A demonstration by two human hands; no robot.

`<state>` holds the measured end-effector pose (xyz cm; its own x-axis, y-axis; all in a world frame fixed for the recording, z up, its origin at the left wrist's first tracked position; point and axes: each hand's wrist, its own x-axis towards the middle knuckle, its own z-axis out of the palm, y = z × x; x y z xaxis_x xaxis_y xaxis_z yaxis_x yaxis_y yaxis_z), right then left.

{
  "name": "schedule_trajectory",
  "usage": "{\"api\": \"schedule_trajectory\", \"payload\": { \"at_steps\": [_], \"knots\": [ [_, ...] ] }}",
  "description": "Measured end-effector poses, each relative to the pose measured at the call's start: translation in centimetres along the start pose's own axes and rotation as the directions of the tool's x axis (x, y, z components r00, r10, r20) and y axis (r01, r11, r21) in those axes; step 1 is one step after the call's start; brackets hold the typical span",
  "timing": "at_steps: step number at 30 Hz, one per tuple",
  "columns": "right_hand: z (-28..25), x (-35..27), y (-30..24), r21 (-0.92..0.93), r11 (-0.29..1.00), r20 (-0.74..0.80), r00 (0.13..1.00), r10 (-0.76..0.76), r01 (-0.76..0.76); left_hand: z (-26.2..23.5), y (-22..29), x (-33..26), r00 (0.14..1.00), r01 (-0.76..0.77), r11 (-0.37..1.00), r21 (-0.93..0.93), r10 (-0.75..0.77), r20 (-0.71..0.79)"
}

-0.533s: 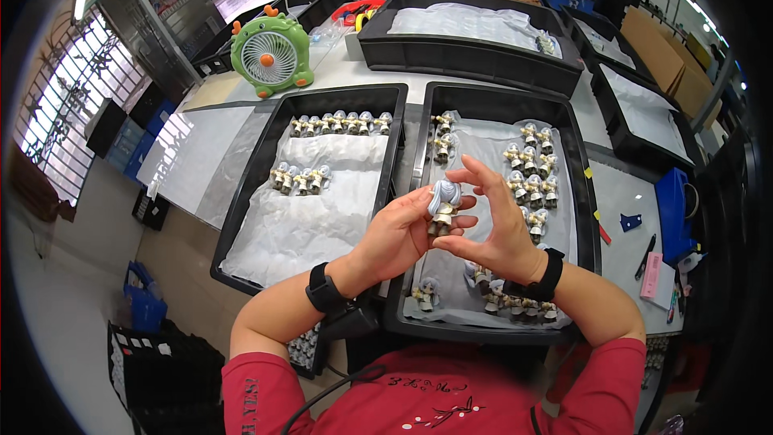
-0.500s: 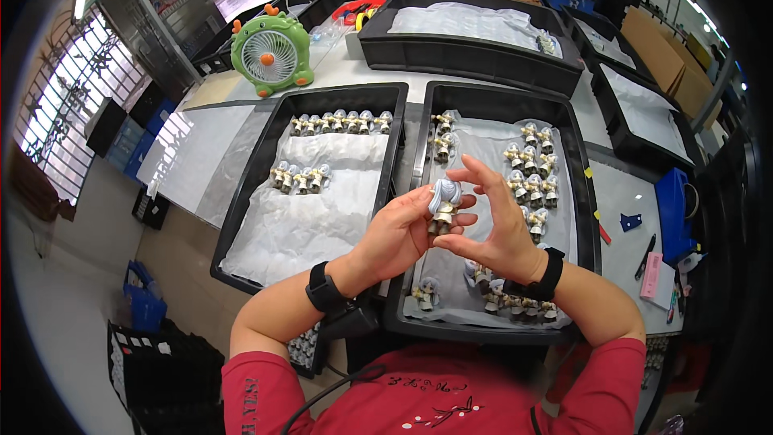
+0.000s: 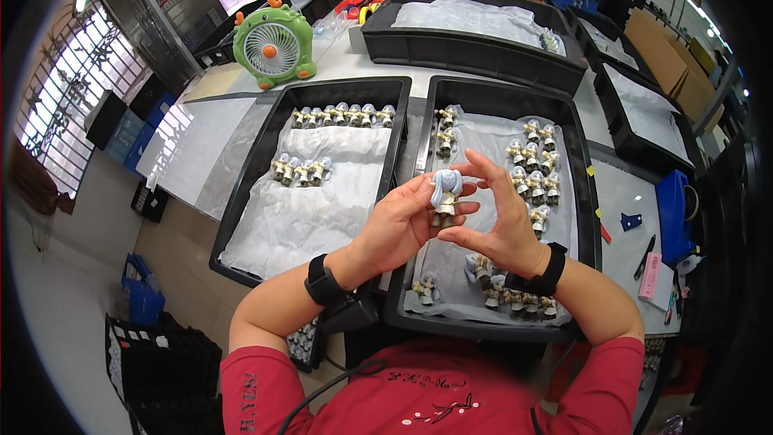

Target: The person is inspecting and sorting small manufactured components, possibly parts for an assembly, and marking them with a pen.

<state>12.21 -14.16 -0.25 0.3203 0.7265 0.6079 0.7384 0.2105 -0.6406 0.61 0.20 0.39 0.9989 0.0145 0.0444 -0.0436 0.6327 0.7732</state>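
Left hand point(image 3: 397, 223) is gripping a pale-haired figurine point(image 3: 445, 201) between thumb and fingers; right hand point(image 3: 507, 229) is curving open around its other side, fingertips close to head and feet, contact hard to tell. Figurine is hanging over the left part of the right tray point(image 3: 499, 90), clear of its paper liner point(image 3: 483, 145). That tray's black walls are rising on every side, its left wall running close along the left tray point(image 3: 243, 213), with only a narrow strip between them. Widest open room is lying in the left tray, where bare white paper point(image 3: 282, 234) is stretching from the short row point(image 3: 302, 171) of figurines to the near wall; a smaller bare band is separating that from the far row point(image 3: 342, 115). In the right tray, open paper is running down the middle, while a cluster point(image 3: 533, 163) is crowding the right side, a pair point(image 3: 445, 130) is sitting at far left, and a near group point(image 3: 519, 300) is resting partly behind the right wristband point(image 3: 551, 270). Beyond, a large black tray point(image 3: 475, 52) is blocking the far side and a green fan point(image 3: 274, 44) is standing at far left. A pink box point(image 3: 651, 275) and a blue bin point(image 3: 675, 205) are occupying the right-hand tabletop.
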Motion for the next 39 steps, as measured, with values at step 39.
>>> {"api": "schedule_trajectory", "payload": {
  "at_steps": [39],
  "knots": [
    [0.0,0.2,0.2,0.079,0.996,0.049,0.998,0.03,-0.033,-0.8,-0.6,-0.1,0.999,0.013,0.999,-0.04,-0.015,-0.044]
  ]
}}
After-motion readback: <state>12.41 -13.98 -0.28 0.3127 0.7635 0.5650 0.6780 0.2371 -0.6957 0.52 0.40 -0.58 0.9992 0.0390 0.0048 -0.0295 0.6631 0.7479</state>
